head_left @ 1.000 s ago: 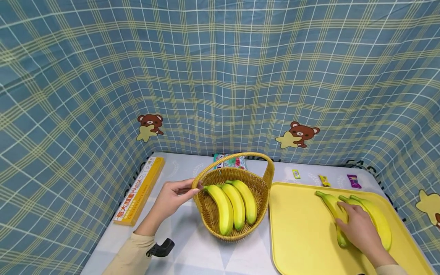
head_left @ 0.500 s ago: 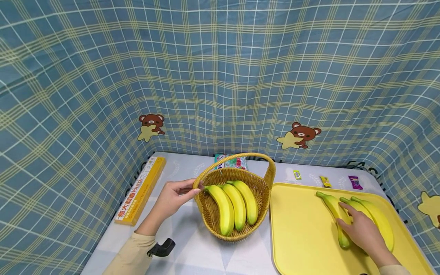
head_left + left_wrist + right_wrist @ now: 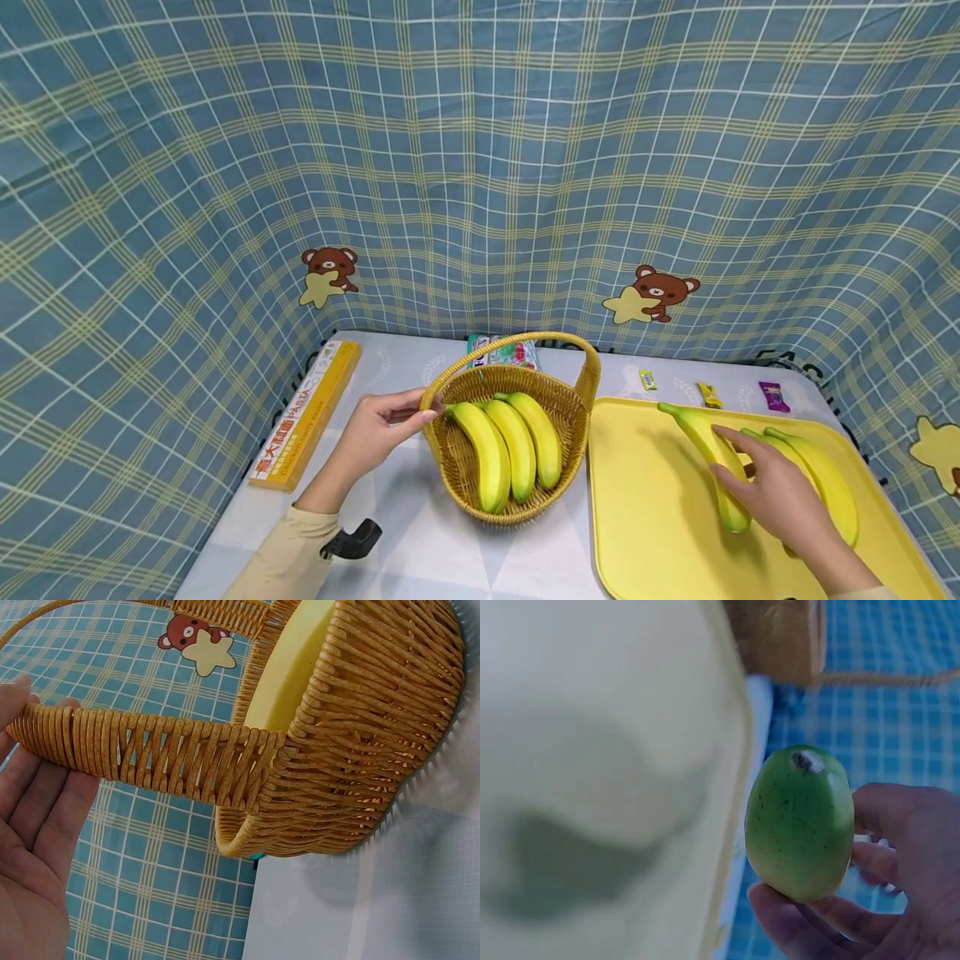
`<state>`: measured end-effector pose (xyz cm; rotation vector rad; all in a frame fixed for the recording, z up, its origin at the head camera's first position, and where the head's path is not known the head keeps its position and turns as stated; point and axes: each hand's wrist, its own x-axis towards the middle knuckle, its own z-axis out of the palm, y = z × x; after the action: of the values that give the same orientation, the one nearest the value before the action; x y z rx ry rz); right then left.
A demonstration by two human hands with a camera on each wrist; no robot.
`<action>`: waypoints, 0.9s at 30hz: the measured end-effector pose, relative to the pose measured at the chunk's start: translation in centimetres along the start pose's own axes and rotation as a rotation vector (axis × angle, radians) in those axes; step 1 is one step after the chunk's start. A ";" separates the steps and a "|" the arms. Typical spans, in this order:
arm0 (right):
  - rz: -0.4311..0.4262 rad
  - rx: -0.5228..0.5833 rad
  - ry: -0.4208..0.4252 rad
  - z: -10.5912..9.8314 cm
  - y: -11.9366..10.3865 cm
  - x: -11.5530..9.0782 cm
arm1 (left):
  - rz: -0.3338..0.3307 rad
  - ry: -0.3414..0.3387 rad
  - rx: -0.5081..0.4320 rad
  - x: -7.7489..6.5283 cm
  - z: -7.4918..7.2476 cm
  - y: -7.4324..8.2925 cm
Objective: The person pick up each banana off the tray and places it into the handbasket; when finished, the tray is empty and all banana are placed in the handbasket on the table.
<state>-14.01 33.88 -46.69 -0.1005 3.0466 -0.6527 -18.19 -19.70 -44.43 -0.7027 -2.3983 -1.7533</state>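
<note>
My left hand (image 3: 378,433) pinches the left side of the handle of a wicker basket (image 3: 450,492); in the left wrist view the thumb and fingers (image 3: 52,810) close round the woven handle (image 3: 172,754). Inside the basket three yellow bananas (image 3: 517,450) lie side by side. Over the yellow tray (image 3: 645,517), my right hand (image 3: 783,500) grips another banana (image 3: 708,446) between thumb and fingers. Its green blunt end (image 3: 799,825) faces the camera in the right wrist view, raised above the tray. Two more bananas (image 3: 825,479) lie on the tray, partly behind the right hand.
A yellow pasta box (image 3: 307,417) lies at the left of the table. Behind the basket is a green snack packet (image 3: 510,354). Small wrapped candies, one green (image 3: 647,380), one yellow (image 3: 708,395) and one purple (image 3: 773,397), lie beyond the tray. A plaid curtain (image 3: 480,167) encloses the table.
My right hand has lifted its banana off the tray and shifted it slightly left, away from the other two. The left hand and basket stay in place.
</note>
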 end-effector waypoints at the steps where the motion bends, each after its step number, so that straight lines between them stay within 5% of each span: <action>1: -0.010 0.009 0.000 -0.1 -0.7 -0.2 | 0.000 -0.002 0.003 0.0 0.0 0.0; 13: -0.133 0.063 0.033 0.0 -8.1 -0.8 | -0.002 -0.004 -0.003 0.0 -0.1 0.0; 27: -0.253 0.100 0.012 2.4 -14.3 1.6 | -0.005 -0.001 -0.011 -0.1 0.0 -0.1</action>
<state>-14.69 19.74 -43.04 -0.4869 3.0322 -0.8193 -18.12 -19.77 -44.52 -0.6995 -2.3945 -1.7700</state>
